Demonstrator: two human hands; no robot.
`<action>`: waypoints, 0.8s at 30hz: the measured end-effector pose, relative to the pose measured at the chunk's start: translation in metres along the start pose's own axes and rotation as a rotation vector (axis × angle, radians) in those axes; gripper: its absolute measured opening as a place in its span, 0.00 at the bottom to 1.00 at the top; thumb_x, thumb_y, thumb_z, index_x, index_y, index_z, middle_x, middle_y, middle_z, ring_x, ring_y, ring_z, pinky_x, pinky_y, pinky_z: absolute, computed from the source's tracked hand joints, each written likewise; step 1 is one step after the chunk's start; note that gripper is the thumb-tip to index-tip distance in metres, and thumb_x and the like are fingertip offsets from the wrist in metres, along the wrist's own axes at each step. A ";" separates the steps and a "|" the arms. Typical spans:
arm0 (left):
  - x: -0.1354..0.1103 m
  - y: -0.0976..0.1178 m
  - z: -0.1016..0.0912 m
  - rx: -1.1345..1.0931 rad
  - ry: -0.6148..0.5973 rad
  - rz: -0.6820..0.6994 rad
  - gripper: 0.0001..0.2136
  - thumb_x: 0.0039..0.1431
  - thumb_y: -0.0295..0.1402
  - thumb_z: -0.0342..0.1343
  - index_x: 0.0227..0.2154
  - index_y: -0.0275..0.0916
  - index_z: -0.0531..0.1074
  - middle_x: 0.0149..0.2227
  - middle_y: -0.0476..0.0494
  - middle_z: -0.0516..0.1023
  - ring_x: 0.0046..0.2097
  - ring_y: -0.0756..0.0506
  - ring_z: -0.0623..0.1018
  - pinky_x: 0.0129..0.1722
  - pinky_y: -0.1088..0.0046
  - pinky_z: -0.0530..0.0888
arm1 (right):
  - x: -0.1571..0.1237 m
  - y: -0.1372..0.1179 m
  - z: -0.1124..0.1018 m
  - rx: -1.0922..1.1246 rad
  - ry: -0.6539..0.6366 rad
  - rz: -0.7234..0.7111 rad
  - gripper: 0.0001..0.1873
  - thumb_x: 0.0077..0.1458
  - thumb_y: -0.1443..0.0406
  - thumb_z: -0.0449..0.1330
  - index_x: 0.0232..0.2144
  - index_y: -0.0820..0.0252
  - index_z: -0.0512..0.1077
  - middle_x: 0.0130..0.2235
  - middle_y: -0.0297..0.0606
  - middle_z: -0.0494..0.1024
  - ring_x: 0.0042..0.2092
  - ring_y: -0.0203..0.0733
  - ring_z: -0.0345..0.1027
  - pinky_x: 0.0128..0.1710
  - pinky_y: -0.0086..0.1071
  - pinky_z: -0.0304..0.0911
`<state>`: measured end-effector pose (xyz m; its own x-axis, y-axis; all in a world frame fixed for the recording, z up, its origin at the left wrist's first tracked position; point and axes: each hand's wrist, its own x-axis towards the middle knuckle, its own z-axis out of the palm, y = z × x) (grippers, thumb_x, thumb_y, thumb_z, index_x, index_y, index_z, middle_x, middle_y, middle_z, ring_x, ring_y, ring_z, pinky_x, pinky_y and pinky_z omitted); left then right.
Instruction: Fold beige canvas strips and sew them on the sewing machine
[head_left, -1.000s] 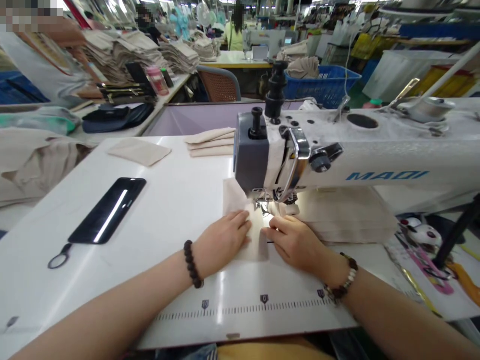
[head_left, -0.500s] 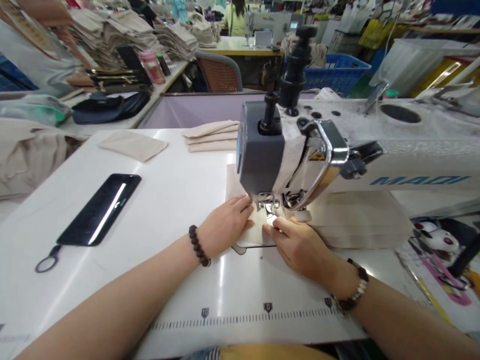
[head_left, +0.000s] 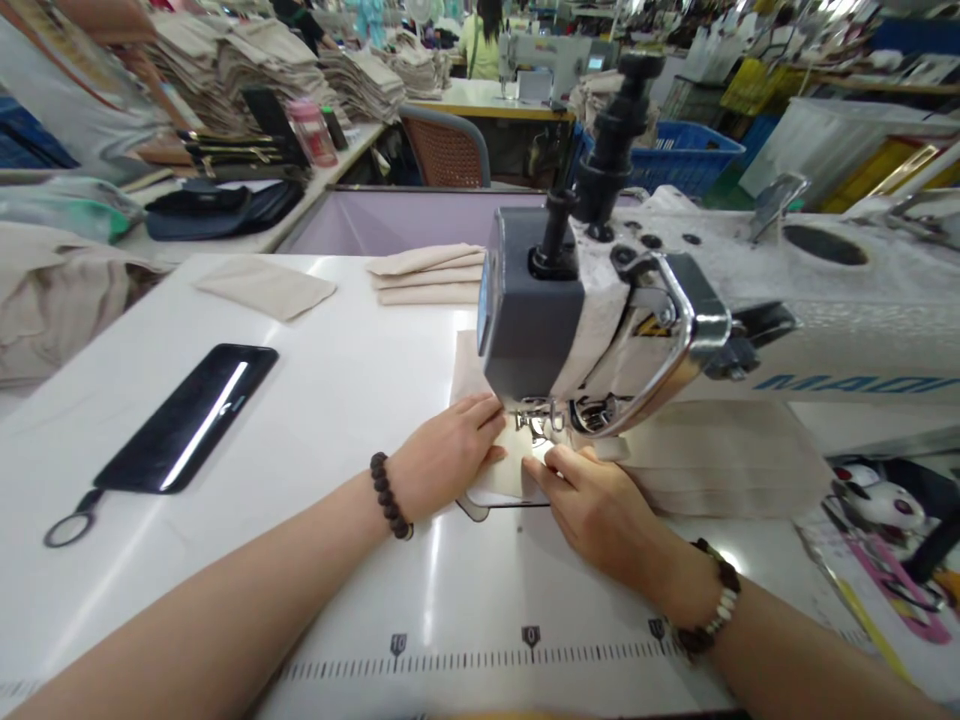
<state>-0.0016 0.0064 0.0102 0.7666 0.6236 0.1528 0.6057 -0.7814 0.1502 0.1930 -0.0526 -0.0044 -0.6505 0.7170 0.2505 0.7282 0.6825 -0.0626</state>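
A beige fabric piece (head_left: pixel 511 470) lies under the presser foot (head_left: pixel 534 422) of a sewing machine (head_left: pixel 532 300), lit by its lamp. My left hand (head_left: pixel 454 450) rests flat on the cloth's left side, fingers stretched toward the foot. Just right of the needle area, my right hand (head_left: pixel 600 505) pinches the fabric's edge between thumb and forefinger; its other fingers are curled. Beyond that hand, a layered stack of beige fabric (head_left: pixel 720 455) sits beneath the machine arm. The needle tip is too small to make out.
A black phone (head_left: pixel 187 420) with a ring strap lies on the white table (head_left: pixel 360 380) at left. Folded beige cloth (head_left: pixel 431 275) and a single beige piece (head_left: pixel 266 287) are toward the back. Scissors with pink handles (head_left: pixel 900 585) lie at right. A person (head_left: pixel 480 45) is in the background.
The camera view has shifted slightly, so the machine head appears lower and farther right. Both hands keep nearly the same place on the fabric, the left flat and the right pinching.
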 end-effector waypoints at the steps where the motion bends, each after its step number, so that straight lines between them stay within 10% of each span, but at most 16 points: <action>1: 0.000 -0.001 0.001 -0.001 0.002 -0.001 0.06 0.59 0.30 0.51 0.35 0.32 0.68 0.38 0.40 0.70 0.41 0.44 0.70 0.42 0.67 0.71 | 0.000 0.000 0.001 -0.008 -0.002 0.001 0.15 0.56 0.74 0.45 0.42 0.68 0.67 0.31 0.40 0.68 0.29 0.38 0.57 0.31 0.33 0.53; 11: -0.010 0.012 -0.011 -0.066 -0.153 0.218 0.08 0.61 0.27 0.46 0.31 0.33 0.70 0.35 0.42 0.71 0.40 0.47 0.71 0.43 0.70 0.70 | 0.000 0.002 -0.006 0.060 0.049 -0.080 0.17 0.59 0.72 0.42 0.37 0.65 0.70 0.28 0.39 0.68 0.28 0.38 0.57 0.32 0.34 0.54; 24: -0.003 0.007 0.005 -0.011 -0.114 0.110 0.09 0.63 0.26 0.43 0.34 0.32 0.69 0.38 0.42 0.70 0.45 0.47 0.69 0.49 0.70 0.68 | 0.005 0.000 0.001 -0.022 -0.013 0.072 0.14 0.54 0.74 0.48 0.42 0.69 0.68 0.33 0.44 0.68 0.35 0.43 0.60 0.39 0.35 0.59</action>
<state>0.0016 -0.0012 0.0063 0.8480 0.5270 0.0571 0.5147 -0.8443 0.1490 0.1899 -0.0490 -0.0045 -0.5988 0.7661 0.2336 0.7778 0.6258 -0.0585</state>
